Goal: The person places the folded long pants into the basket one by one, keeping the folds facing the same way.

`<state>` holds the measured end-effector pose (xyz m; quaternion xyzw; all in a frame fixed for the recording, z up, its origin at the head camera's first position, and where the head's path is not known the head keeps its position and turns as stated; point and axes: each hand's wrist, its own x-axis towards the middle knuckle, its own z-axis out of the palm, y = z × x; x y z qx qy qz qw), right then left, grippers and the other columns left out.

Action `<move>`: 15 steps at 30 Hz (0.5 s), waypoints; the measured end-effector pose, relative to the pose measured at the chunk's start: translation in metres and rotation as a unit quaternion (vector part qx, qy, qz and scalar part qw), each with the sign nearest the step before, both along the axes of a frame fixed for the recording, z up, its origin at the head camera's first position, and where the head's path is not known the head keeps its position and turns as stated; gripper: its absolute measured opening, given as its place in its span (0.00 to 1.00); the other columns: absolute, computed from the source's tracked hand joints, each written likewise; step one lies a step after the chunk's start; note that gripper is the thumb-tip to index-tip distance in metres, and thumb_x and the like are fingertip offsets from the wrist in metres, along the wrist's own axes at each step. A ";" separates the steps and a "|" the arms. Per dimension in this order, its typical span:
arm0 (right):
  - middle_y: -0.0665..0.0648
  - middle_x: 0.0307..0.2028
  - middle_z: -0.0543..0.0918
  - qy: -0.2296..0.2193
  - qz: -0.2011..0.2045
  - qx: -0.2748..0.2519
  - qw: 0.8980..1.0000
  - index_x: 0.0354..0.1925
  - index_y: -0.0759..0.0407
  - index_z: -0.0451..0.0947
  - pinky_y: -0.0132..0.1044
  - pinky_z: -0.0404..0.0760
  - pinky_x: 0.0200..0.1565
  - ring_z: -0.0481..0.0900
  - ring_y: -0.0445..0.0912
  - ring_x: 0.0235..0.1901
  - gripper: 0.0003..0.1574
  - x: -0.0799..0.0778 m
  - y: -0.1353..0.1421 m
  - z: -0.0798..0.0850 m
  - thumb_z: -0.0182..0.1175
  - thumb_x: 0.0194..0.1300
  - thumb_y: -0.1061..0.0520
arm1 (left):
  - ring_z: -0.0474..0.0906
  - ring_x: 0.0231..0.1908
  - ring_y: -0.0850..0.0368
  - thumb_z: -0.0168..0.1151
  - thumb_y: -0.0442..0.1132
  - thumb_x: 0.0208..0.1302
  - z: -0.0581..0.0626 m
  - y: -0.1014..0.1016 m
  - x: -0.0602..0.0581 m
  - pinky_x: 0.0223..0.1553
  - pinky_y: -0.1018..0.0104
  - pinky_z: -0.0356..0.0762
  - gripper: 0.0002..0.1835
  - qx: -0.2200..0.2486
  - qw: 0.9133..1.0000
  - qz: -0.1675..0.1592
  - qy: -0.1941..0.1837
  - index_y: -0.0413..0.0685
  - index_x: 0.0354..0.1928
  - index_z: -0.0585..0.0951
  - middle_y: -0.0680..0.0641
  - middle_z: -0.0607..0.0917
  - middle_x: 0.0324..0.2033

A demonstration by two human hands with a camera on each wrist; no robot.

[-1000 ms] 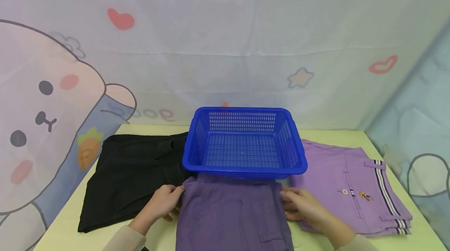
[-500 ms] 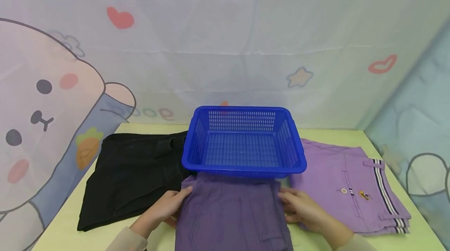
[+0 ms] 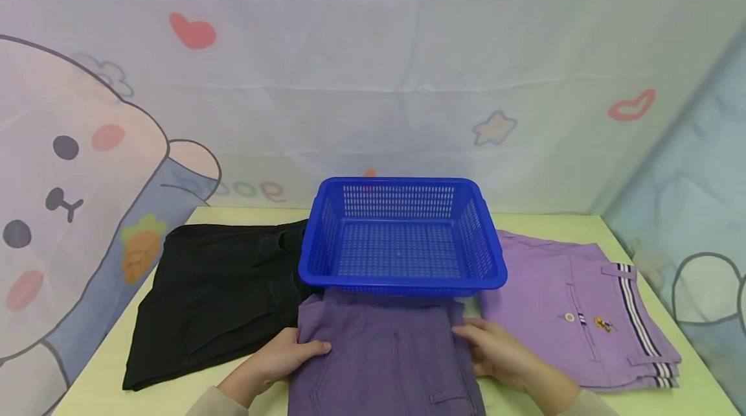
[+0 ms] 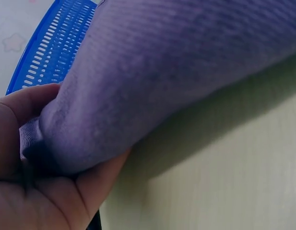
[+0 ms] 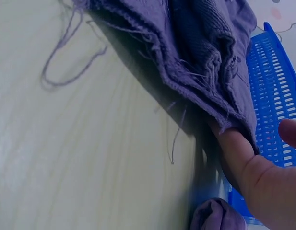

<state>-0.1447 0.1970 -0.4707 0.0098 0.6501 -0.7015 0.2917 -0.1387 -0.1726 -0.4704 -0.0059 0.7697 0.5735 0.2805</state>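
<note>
Dark purple pants (image 3: 373, 364) lie folded in front of me, pocket seams and a belt loop on top. My left hand (image 3: 282, 354) pinches their left edge, thumb on the upper face and fingers beneath. In the left wrist view, a rounded fold of ribbed fabric (image 4: 119, 96) sits between thumb and fingers. At the opposite edge my right hand (image 3: 495, 351) grips the cloth, its other fingers tucked below. The right wrist view shows frayed, thready edges (image 5: 171, 79) and a finger (image 5: 234, 146) under the layers. Their far end reaches the blue basket's front.
An empty blue plastic basket (image 3: 402, 283) with slotted walls stands behind the purple pants. Folded black pants (image 3: 215, 299) lie to the left. On the right are folded lilac pants (image 3: 536, 299) with a striped waistband. A printed cloth backdrop (image 3: 350, 111) rises behind the pale yellow table (image 3: 571, 225).
My left hand has slid from the pants' far left corner down the left edge toward me, its thumb now further onto the fabric. The right hand has shifted only slightly.
</note>
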 end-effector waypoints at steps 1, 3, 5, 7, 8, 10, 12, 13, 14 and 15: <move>0.63 0.49 0.77 -0.003 0.000 -0.003 1.000 0.67 0.78 0.42 0.47 0.81 0.46 0.80 0.47 0.44 0.45 0.000 0.000 0.000 0.50 0.69 0.49 | 0.83 0.37 0.53 0.59 0.46 0.63 0.000 0.000 0.001 0.37 0.56 0.83 0.29 0.005 1.000 -0.002 0.000 0.25 0.53 0.69 0.45 0.85 0.36; 0.59 0.45 0.79 -0.006 0.002 -0.007 1.000 0.65 0.78 0.46 0.46 0.82 0.45 0.80 0.46 0.42 0.42 0.000 -0.002 -0.001 0.50 0.69 0.50 | 0.83 0.38 0.53 0.59 0.45 0.63 0.000 0.001 0.002 0.38 0.56 0.83 0.29 0.014 1.000 -0.004 0.001 0.25 0.54 0.69 0.44 0.85 0.37; 0.58 0.43 0.79 -0.013 0.002 -0.012 1.000 0.63 0.77 0.50 0.45 0.82 0.45 0.80 0.45 0.41 0.40 0.001 -0.003 -0.002 0.51 0.68 0.50 | 0.82 0.39 0.53 0.59 0.44 0.63 -0.001 0.002 0.003 0.39 0.57 0.82 0.30 0.021 1.000 -0.007 0.006 0.24 0.55 0.68 0.44 0.84 0.39; 0.57 0.43 0.80 -0.019 0.007 -0.020 1.000 0.62 0.75 0.52 0.45 0.82 0.45 0.81 0.45 0.41 0.38 0.002 -0.005 -0.004 0.52 0.68 0.50 | 0.82 0.40 0.53 0.60 0.44 0.62 -0.001 0.004 0.004 0.40 0.57 0.81 0.30 0.018 1.000 -0.009 0.015 0.24 0.56 0.68 0.44 0.84 0.40; 0.57 0.43 0.80 -0.022 0.010 -0.024 0.999 0.62 0.75 0.52 0.45 0.82 0.46 0.81 0.46 0.42 0.38 0.002 -0.006 -0.004 0.52 0.68 0.50 | 0.81 0.41 0.54 0.60 0.44 0.61 -0.001 0.005 0.004 0.41 0.58 0.81 0.30 0.012 1.000 -0.008 0.020 0.25 0.56 0.68 0.44 0.83 0.41; 0.57 0.44 0.81 -0.028 0.017 -0.037 0.999 0.62 0.74 0.52 0.46 0.81 0.47 0.81 0.46 0.43 0.38 0.003 -0.007 -0.006 0.52 0.68 0.50 | 0.80 0.42 0.54 0.61 0.44 0.60 -0.002 0.006 0.004 0.42 0.58 0.80 0.30 -0.002 1.000 -0.006 0.029 0.25 0.56 0.69 0.44 0.82 0.42; 0.57 0.44 0.81 -0.030 0.021 -0.045 0.998 0.62 0.74 0.52 0.46 0.81 0.48 0.81 0.46 0.44 0.38 0.003 -0.008 -0.007 0.52 0.68 0.50 | 0.80 0.42 0.54 0.62 0.44 0.60 -0.003 0.007 0.003 0.43 0.58 0.79 0.30 -0.015 0.999 -0.004 0.036 0.26 0.56 0.69 0.43 0.82 0.44; 0.57 0.44 0.81 -0.030 0.023 -0.048 0.998 0.62 0.74 0.53 0.45 0.81 0.48 0.81 0.47 0.44 0.37 0.002 -0.009 -0.007 0.52 0.68 0.50 | 0.79 0.43 0.54 0.62 0.44 0.60 -0.003 0.008 0.002 0.43 0.58 0.79 0.30 -0.019 0.999 -0.003 0.037 0.26 0.56 0.69 0.43 0.82 0.44; 0.57 0.44 0.82 -0.030 0.025 -0.050 0.998 0.62 0.75 0.53 0.45 0.81 0.48 0.81 0.47 0.44 0.37 0.001 -0.009 -0.008 0.52 0.68 0.50 | 0.79 0.43 0.54 0.62 0.44 0.60 -0.002 0.008 0.002 0.43 0.58 0.79 0.30 -0.023 0.999 -0.001 0.038 0.26 0.56 0.69 0.43 0.82 0.44; 0.57 0.44 0.82 -0.029 0.027 -0.051 0.998 0.61 0.75 0.54 0.44 0.81 0.48 0.81 0.47 0.44 0.36 0.001 -0.010 -0.008 0.52 0.68 0.50 | 0.79 0.43 0.54 0.62 0.44 0.60 -0.002 0.009 0.001 0.43 0.58 0.79 0.31 -0.022 0.999 -0.001 0.037 0.26 0.57 0.68 0.42 0.81 0.45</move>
